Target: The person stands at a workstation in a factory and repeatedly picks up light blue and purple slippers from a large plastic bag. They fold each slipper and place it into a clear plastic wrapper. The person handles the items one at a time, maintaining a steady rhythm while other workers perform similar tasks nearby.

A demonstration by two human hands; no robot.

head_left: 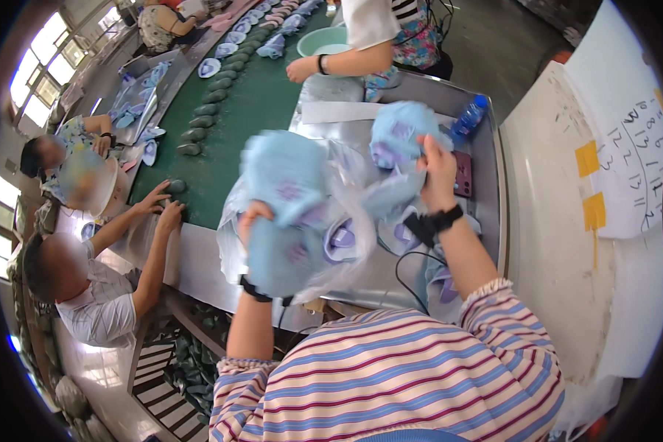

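Note:
My left hand [256, 218] grips light blue fabric shoe uppers [283, 173], one above and one below the fingers, each with a small purple patch. My right hand [437, 171] is closed on another light blue upper [401, 136] with purple lining; part of it hangs below the fingers, blurred by motion. Between my hands a crumpled clear plastic bag [350, 184] stretches over the metal worktop. Under it lie more uppers [340, 239] with purple insides showing. Another upper [443, 283] sits beside my right forearm.
Left of me a green conveyor belt [250, 110] carries a row of dark green shoe lasts [215, 96]. A co-worker's hands [162, 200] touch a last; another co-worker's arm [346, 62] reaches over from the far side. A blue-capped bottle [470, 116] and a phone [462, 174] lie at right.

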